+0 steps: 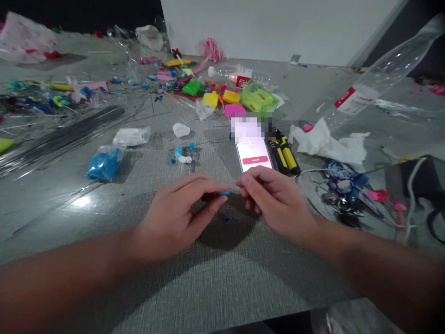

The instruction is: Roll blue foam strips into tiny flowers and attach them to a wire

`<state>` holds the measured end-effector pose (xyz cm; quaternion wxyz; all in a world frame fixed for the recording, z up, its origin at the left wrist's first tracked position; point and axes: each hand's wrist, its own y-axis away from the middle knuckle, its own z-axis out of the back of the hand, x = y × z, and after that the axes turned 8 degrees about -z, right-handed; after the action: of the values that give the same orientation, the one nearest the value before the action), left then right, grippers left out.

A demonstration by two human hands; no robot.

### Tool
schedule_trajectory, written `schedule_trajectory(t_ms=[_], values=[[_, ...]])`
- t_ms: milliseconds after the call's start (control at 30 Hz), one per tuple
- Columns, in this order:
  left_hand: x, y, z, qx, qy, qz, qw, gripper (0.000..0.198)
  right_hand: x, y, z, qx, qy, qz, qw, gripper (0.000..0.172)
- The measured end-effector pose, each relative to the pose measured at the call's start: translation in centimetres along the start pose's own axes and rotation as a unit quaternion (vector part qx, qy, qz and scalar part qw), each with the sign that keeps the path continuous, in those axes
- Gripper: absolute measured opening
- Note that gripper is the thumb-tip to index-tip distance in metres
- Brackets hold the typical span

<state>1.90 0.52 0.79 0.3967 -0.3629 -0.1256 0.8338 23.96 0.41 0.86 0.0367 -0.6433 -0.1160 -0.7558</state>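
Fingers of left hand pinch blue piece; right hand curled closed across a gap, inside table edge.

Phone: 1
Hands: 2, near side of phone
Pinched blue piece: 1, near side too
Bottles: 2, one beyond phone, one right
Yellow-black handles: 2, just right of phone
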Motion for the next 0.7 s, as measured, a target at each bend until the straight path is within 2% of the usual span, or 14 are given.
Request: schedule_trajectory(t_ms=[67, 233, 400, 467, 533, 600, 700], values=[[0.09, 0.01, 0.07, 0.0, 0.002, 0.016, 1.0, 0.018, -0.13, -0.02, -0.23, 0.011, 0.015, 0.0, 1.0, 0.018], [0.31, 0.01, -0.07, -0.003, 0.012, 0.049, 0.999, 0.013, -0.13, -0.11, -0.33, 0.026, -0.016, -0.025, 0.999, 0.027], [0.41, -0.06, -0.17, 0.001, 0.021, 0.066, 0.998, 0.013, -0.28, -0.15, -0.25, -0.012, 0.02, -0.021, 0.999, 0.021], [0.41, -0.08, -0.15, 0.002, 0.022, 0.075, 0.997, 0.011, -0.2, -0.12, -0.24, -0.014, 0.0, -0.046, 0.999, 0.017], [0.43, -0.1, -0.14, 0.005, 0.022, 0.083, 0.996, 0.01, -0.1, -0.11, -0.24, -0.007, -0.007, -0.071, 0.997, 0.021], [0.46, -0.11, -0.16, 0.004, 0.021, 0.082, 0.996, 0.01, -0.1, -0.16, -0.23, -0.008, 0.005, -0.069, 0.998, 0.025], [0.5, -0.06, -0.18, 0.004, 0.012, 0.057, 0.998, 0.01, -0.29, -0.35, -0.21, -0.022, 0.013, -0.048, 0.999, 0.022]])
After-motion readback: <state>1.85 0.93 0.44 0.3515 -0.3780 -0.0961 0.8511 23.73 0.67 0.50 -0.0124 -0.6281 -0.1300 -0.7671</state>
